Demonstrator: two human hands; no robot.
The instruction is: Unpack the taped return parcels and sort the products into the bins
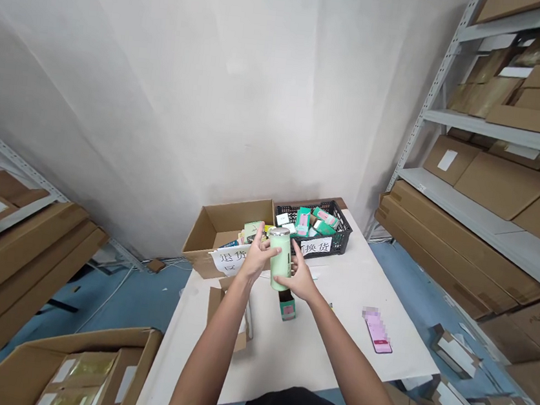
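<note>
A pale green bottle with a silver cap (280,258) is held upright above the white table (330,359). My left hand (256,257) grips its left side near the cap, with the fingers curled round it. My right hand (301,277) wraps the lower right side of the bottle. Just below the bottle, a small open green-and-dark box (287,307) stands on the table.
At the table's far edge are an open cardboard box (221,226) with a paper label and a black basket (339,233) of green packs. A pink phone (379,332) lies on the right. Shelves of flat cartons line both sides, and more cartons (66,368) sit on the floor.
</note>
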